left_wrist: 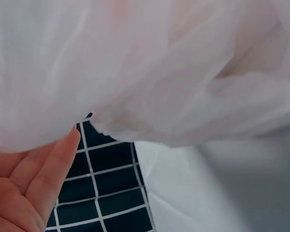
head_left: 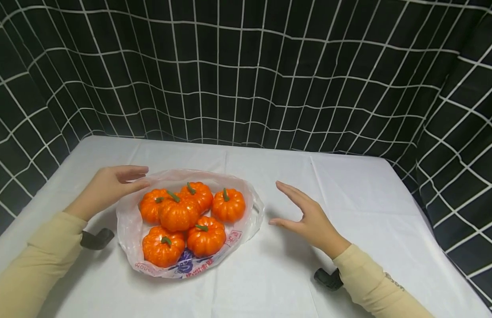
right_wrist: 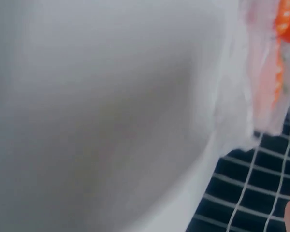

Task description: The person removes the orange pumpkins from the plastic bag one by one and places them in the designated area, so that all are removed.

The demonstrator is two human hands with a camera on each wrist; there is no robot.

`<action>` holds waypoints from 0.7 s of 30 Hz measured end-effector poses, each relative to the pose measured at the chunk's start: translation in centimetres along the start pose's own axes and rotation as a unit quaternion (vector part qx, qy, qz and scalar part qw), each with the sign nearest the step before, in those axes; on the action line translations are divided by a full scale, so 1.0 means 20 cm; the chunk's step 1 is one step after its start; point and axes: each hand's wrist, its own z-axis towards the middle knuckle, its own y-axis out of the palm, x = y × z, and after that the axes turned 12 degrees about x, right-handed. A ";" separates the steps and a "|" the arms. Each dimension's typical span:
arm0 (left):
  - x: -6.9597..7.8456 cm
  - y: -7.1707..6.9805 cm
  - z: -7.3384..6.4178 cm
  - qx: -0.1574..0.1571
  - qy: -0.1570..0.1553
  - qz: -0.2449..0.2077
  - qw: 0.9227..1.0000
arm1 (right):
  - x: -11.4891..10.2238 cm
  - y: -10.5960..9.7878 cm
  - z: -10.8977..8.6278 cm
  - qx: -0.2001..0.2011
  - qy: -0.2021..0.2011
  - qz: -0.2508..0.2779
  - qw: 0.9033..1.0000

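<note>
Several small orange pumpkins (head_left: 178, 213) with green stems are grouped inside a thin white plastic bag (head_left: 128, 240), which lies spread open with its mouth upward. One pumpkin rests on top of the others. My left hand (head_left: 110, 187) is at the bag's upper left rim, its fingers extended; in the left wrist view, the bag (left_wrist: 135, 96) partly covers those fingertips. Whether they touch the plastic, I cannot tell. Off to the bag's right, my right hand (head_left: 311, 221) hovers with thumb and fingers spread apart, holding nothing. Only a fingertip of it appears in the right wrist view.
A white cloth (head_left: 269, 282) with fold creases covers the table. Black curtains (head_left: 246, 79) with a white grid stand behind it and on both sides. Each wrist carries a black device, one by the left sleeve (head_left: 96, 240) and one by the right (head_left: 328, 279).
</note>
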 end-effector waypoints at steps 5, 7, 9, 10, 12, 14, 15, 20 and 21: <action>-0.01 0.02 -0.01 0.016 -0.016 -0.011 1.000 | -0.09 0.06 0.02 0.009 0.020 0.067 0.998; -0.01 0.03 -0.02 0.023 -0.028 -0.015 0.999 | -0.13 0.08 0.02 0.016 0.030 0.089 0.995; -0.01 0.04 -0.03 0.028 -0.038 -0.017 0.999 | -0.17 0.10 0.02 0.022 0.040 0.106 0.993; -0.01 0.04 -0.04 0.030 -0.042 -0.019 0.998 | -0.19 0.11 0.02 0.022 0.044 0.115 0.992; 0.00 0.05 -0.05 0.034 -0.047 -0.023 0.998 | -0.22 0.13 0.03 0.020 0.051 0.127 0.990; 0.01 0.05 -0.06 0.040 -0.049 -0.030 0.998 | -0.25 0.15 0.03 0.015 0.050 0.129 0.990; 0.01 0.05 -0.06 0.043 -0.050 -0.032 0.997 | -0.26 0.16 0.03 0.012 0.048 0.128 0.991; 0.02 0.06 -0.07 0.054 -0.057 -0.043 0.996 | -0.32 0.21 0.05 -0.008 0.056 0.130 0.990; 0.02 0.06 -0.07 0.057 -0.058 -0.048 0.996 | -0.33 0.22 0.05 -0.012 0.062 0.134 0.989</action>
